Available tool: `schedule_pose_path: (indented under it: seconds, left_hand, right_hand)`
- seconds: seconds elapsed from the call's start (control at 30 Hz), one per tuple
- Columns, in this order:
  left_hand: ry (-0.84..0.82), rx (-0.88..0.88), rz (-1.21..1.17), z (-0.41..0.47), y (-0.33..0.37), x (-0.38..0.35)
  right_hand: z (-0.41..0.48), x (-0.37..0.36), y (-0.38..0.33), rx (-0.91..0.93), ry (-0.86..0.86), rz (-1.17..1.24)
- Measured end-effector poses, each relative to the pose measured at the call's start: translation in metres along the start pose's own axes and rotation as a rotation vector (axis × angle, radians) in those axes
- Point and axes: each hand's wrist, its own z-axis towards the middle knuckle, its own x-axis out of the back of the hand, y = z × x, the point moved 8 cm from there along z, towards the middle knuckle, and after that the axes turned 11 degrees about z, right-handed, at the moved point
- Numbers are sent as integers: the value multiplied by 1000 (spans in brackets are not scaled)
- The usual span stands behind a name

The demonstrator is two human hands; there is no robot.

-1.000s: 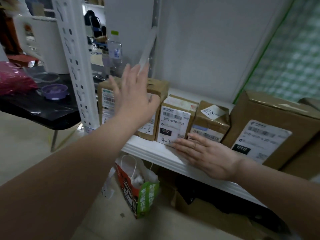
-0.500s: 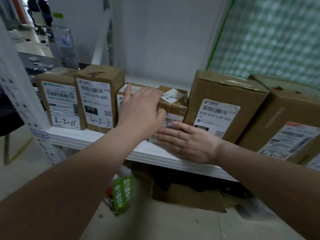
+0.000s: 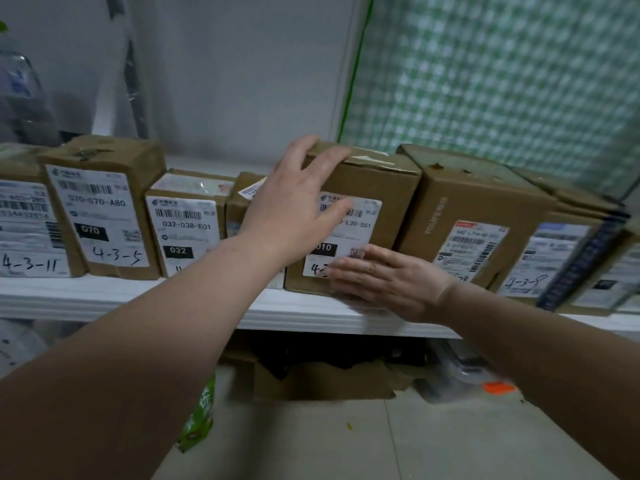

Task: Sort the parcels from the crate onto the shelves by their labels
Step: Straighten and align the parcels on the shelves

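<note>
A row of brown cardboard parcels with white labels stands on a white shelf point(image 3: 138, 299). The parcel marked 010 point(image 3: 384, 188) is in the middle. My left hand point(image 3: 294, 206) lies over its top left corner and front, fingers spread. My right hand point(image 3: 388, 282) rests flat against its lower front label. To the left stand the 032 parcel point(image 3: 183, 220), the 070 parcel marked 4-3-5 point(image 3: 100, 209) and one marked 4-3-11 point(image 3: 27, 230). A small parcel point(image 3: 242, 199) is partly hidden behind my left hand.
Larger parcels point(image 3: 474, 216) stand tightly packed to the right, one marked 4-3-8 point(image 3: 550, 258). A green checked sheet point(image 3: 502, 81) hangs behind them. Under the shelf lie a torn cardboard box point(image 3: 322, 379) and a green bag point(image 3: 201, 410) on the floor.
Both hands have shifted right along the shelf, from the small parcels to the 010 parcel. My view has swung right as well.
</note>
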Motion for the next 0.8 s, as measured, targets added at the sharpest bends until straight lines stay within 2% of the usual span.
schedule_pose_path:
  seconds: [0.47,0.8]
  left_hand:
    - [81,83,81,1,8,-2]
    - [103,92,59,3,8,-5]
  right_hand:
    - [-8,1,1,-64,34,-116]
    - [-7,-3,1,-141,15,-93]
